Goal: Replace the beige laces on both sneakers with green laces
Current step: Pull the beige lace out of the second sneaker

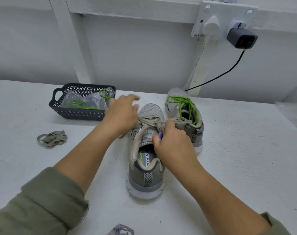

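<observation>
A grey sneaker stands in the middle of the white table, heel toward me, still threaded with a beige lace. My right hand pinches that lace beside the tongue. My left hand hovers over the shoe's left side with fingers spread, blurred, holding nothing. Behind to the right stands the second sneaker, threaded with a green lace. A loose beige lace lies bundled on the table at the left.
A dark plastic basket at the back left holds a clear bag with a green lace. On the wall behind, a socket carries a dark charger with a black cable running down. Some fabric shows at the bottom edge.
</observation>
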Action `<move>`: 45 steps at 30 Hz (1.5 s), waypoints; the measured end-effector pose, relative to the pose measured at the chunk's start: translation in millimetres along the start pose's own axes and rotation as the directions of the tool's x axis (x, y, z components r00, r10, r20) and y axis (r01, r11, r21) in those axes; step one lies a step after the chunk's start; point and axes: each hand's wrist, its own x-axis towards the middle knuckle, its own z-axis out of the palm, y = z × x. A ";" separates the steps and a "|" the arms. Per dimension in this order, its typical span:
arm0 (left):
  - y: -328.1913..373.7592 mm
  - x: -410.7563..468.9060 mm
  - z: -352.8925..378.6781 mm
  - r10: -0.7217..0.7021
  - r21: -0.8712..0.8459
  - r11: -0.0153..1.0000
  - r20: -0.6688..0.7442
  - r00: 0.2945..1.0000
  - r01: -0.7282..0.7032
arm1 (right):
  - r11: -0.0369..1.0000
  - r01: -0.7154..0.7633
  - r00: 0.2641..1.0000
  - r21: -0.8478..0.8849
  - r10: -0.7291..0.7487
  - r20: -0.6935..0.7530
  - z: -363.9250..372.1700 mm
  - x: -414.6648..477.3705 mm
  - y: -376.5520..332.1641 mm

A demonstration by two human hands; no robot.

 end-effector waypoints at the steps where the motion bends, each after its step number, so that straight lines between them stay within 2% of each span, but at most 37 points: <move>1: 3.2 -0.7 -2.6 0.104 -0.042 0.994 0.060 0.993 -0.102 | 1.000 -0.001 1.000 0.002 0.001 0.001 -0.2 0.0 0.2; 2: 6.8 -0.7 -5.9 0.164 -0.018 0.986 0.131 0.978 -0.163 | 1.000 0.000 1.000 0.003 0.000 0.001 -0.4 0.0 0.4; 4: 9.2 1.1 -8.4 0.174 0.093 0.975 0.242 0.954 -0.201 | 1.000 -0.001 1.000 0.007 0.001 -0.001 -0.8 -0.4 1.0; 6: 9.8 2.6 -8.0 0.205 0.120 0.964 0.241 0.948 -0.239 | 1.000 -0.007 1.000 0.014 0.007 -0.007 -0.6 -0.6 1.4; 7: 8.9 3.1 -6.8 0.243 0.125 0.955 0.191 0.951 -0.270 | 1.000 -0.010 1.000 0.016 0.010 -0.008 -0.7 -0.8 2.0; 9: 4.0 4.3 -6.6 0.233 0.167 0.961 -0.044 0.971 -0.223 | 1.000 -0.011 1.000 0.013 0.011 -0.007 -0.8 -1.4 2.7; 11: -1.8 3.9 -9.7 0.072 0.203 0.979 -0.293 0.953 -0.011 | 1.000 -0.003 1.000 0.014 0.003 -0.009 -1.0 -1.7 3.4; 12: -3.7 2.8 -9.8 0.004 0.226 0.971 -0.318 0.948 0.072 | 1.000 0.001 1.000 0.014 -0.001 -0.007 -1.0 -1.8 3.1; 13: -4.4 1.9 -9.7 -0.016 0.243 0.966 -0.279 0.960 0.087 | 1.000 0.002 1.000 0.013 -0.002 -0.003 -1.2 -1.8 2.5; 15: -1.8 -0.2 -8.6 0.086 0.161 0.984 -0.084 0.993 -0.072 | 1.000 -0.001 1.000 0.017 0.001 0.000 -1.7 -1.7 1.6; 17: 3.3 -3.1 -7.8 0.203 0.045 0.977 0.116 0.972 -0.209 | 1.000 -0.002 1.000 0.021 0.002 -0.001 -1.7 -1.5 0.9; 19: 4.5 -3.9 -5.0 0.229 0.054 0.969 0.189 0.955 -0.243 | 1.000 -0.007 1.000 0.023 0.007 0.003 -2.0 -1.6 0.4; 21: 0.5 -2.1 0.2 0.261 0.113 0.956 0.088 0.961 -0.270 | 1.000 -0.013 1.000 0.027 0.013 0.008 -2.1 -2.0 0.6; 22: -2.6 -1.1 2.4 0.255 0.161 0.956 -0.034 0.966 -0.247 | 0.999 -0.014 1.000 0.028 0.014 0.008 -2.2 -2.1 1.1; 24: -8.3 -0.4 1.2 0.092 0.242 0.970 -0.292 0.952 -0.020 | 0.999 -0.018 1.000 0.037 0.017 0.007 -1.9 -2.2 1.7; 25: -10.9 -0.7 0.0 -0.006 0.275 0.955 -0.362 0.932 0.112 | 0.999 -0.019 1.000 0.042 0.019 0.007 -1.9 -2.3 2.1; 26: -12.3 -1.7 -0.3 -0.067 0.312 0.930 -0.375 0.925 0.194 | 0.999 -0.020 1.000 0.044 0.019 0.008 -1.8 -2.2 2.2; 27: -11.6 -3.1 -0.4 -0.073 0.332 0.923 -0.340 0.938 0.192 | 0.999 -0.020 1.000 0.044 0.019 0.010 -1.7 -2.3 2.0; 29: -6.8 -6.2 -0.4 0.063 0.224 0.974 -0.177 0.982 -0.022 | 0.999 -0.018 1.000 0.041 0.018 0.012 -1.7 -2.1 1.2; 31: 0.7 -9.6 0.3 0.207 0.070 0.976 0.034 0.978 -0.209 | 0.999 -0.018 1.000 0.035 0.018 0.009 -1.6 -1.9 0.4; 32: 2.1 -10.0 0.9 0.244 0.052 0.967 0.096 0.965 -0.250 | 0.999 -0.019 1.000 0.034 0.019 0.006 -1.8 -1.8 0.2; 33: 0.6 -8.9 2.7 0.269 0.062 0.959 0.097 0.958 -0.276 | 0.999 -0.021 1.000 0.033 0.021 0.006 -1.9 -2.2 0.1; 35: -6.9 -5.0 8.5 0.306 0.135 0.945 -0.047 0.951 -0.297 | 0.999 -0.027 1.000 0.037 0.027 0.005 -2.7 -3.1 0.5; 36: -10.0 -5.0 10.6 0.276 0.170 0.954 -0.172 0.946 -0.247 | 0.999 -0.029 1.000 0.037 0.029 0.008 -2.7 -3.2 0.6; 38: -11.5 -8.5 13.8 0.104 0.164 0.986 -0.397 0.912 -0.041 | 0.999 -0.029 1.000 0.038 0.029 0.012 -2.3 -2.8 1.4; 39: -10.7 -11.3 16.2 0.034 0.157 0.987 -0.446 0.894 0.040 | 0.999 -0.029 1.000 0.039 0.028 0.012 -1.8 -2.2 1.3; 41: -7.1 -16.3 21.1 0.009 0.165 0.984 -0.405 0.914 0.063 | 0.999 -0.025 1.000 0.039 0.025 0.011 -0.7 -1.1 0.3; 43: -2.9 -15.2 20.1 0.082 0.092 0.994 -0.227 0.971 -0.063 | 0.999 -0.024 1.000 0.045 0.024 0.005 -0.6 -0.7 0.2; 45: -3.0 -11.8 16.9 0.145 0.006 0.989 -0.047 0.988 -0.145 | 0.998 -0.027 1.000 0.049 0.027 0.003 -1.0 -1.5 1.0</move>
